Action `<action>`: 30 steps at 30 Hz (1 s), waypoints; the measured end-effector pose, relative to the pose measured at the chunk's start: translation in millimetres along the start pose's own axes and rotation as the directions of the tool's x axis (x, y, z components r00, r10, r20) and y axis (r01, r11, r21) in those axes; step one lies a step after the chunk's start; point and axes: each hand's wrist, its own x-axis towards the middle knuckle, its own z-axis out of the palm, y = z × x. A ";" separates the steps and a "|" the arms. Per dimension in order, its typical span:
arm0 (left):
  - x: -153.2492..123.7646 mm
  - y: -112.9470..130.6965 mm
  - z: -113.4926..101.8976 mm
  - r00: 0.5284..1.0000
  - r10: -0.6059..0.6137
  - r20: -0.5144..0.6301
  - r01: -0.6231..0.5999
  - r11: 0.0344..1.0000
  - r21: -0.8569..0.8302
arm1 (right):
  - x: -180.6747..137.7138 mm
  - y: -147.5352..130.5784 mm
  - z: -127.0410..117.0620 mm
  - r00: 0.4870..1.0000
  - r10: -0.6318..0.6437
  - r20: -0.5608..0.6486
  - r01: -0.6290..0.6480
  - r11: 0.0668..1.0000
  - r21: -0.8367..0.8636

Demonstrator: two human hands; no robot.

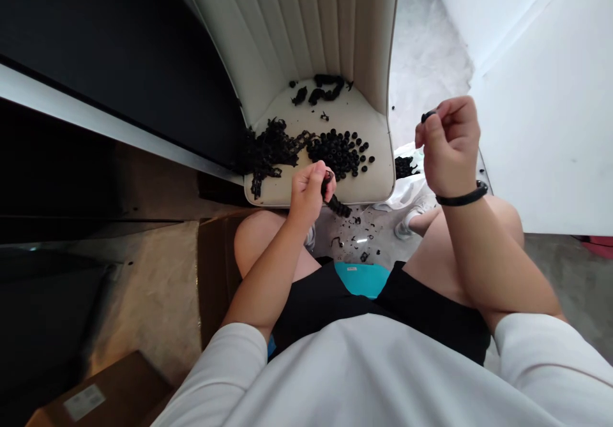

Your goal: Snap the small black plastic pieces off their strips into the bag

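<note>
My left hand (306, 194) is closed around a ridged black strip (339, 207), whose lower end hangs past the front edge of the chair seat (359, 108). Raised to the right, my right hand (453, 149) pinches a small black rubbery piece (428, 116) between thumb and fingers; its full shape is hidden. On the seat, just beyond my left hand, lies a pile of small black rings (338, 149). Left of them is a tangled heap of black perforated scraps (275, 145). Several ridged black strips (328, 89) rest farther back.
Right of the chair, a white plastic bag (407, 192) holds more black pieces (405, 166). Black bits (364, 256) litter the floor between my feet. A white panel (550, 114) stands at right, a dark cabinet (119, 44) at left. A cardboard box (110, 389) sits lower left.
</note>
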 end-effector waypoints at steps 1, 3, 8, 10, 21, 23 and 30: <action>-0.6 0.1 -1.2 0.999 -0.007 0.044 0.005 0.999 0.036 | 3.5 4.1 -4.3 1.000 0.016 0.008 -0.015 0.999 -0.044; -3.2 -0.2 0.6 0.977 -0.033 0.211 0.000 0.988 0.155 | 4.9 10.8 -4.9 0.991 0.095 0.098 -0.077 0.983 -0.168; -12.7 -3.8 20.3 0.743 -0.211 0.636 -0.167 0.861 0.481 | -4.1 31.7 20.3 0.937 0.202 0.285 -0.083 0.921 -0.380; -14.6 -8.4 25.9 0.661 -0.288 0.693 -0.222 0.807 0.547 | -1.9 43.8 29.7 0.919 0.211 0.335 -0.040 0.891 -0.452; -9.5 -36.7 21.9 0.626 -0.366 0.689 -0.244 0.747 0.619 | 29.9 95.3 60.5 0.927 0.160 0.340 0.074 0.810 -0.582; -8.0 -37.0 21.0 0.669 -0.311 0.675 -0.188 0.808 0.558 | 33.9 93.1 58.7 0.941 0.151 0.301 0.050 0.821 -0.568; 2.2 -36.8 16.9 0.829 -0.202 0.521 0.178 0.979 0.095 | 30.7 31.7 19.7 0.943 0.193 0.270 -0.057 0.895 -0.442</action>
